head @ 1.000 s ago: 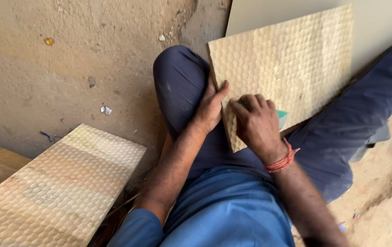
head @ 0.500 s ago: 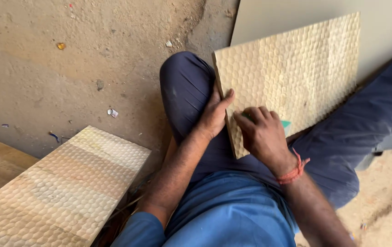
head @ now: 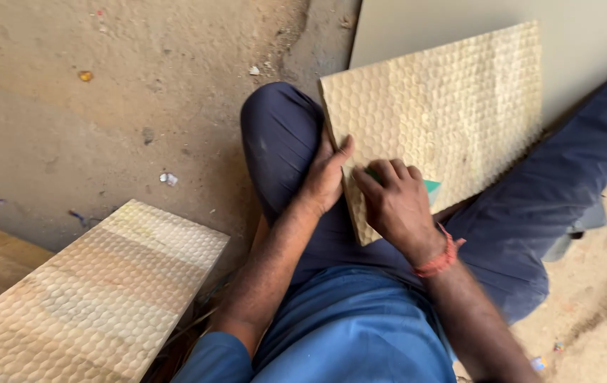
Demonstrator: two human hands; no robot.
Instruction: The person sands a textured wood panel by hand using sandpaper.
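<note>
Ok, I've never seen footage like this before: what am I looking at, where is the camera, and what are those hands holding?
The camera sits on a person's head, looking down at their lap and two bare hands. A carved wooden panel with a honeycomb pattern leans across their legs. The left hand steadies its near edge. The right hand presses a small green pad, mostly hidden under the fingers, against the panel's face. A second patterned panel lies at lower left, and the concrete floor is dusty and littered.

Both forearms reach forward between the raised knees. The left hand (head: pixel 324 177) lies flat, thumb stretched upward. The right hand (head: pixel 392 202) is curled, fingers (head: pixel 381 170) bent down, knuckles up.
</note>
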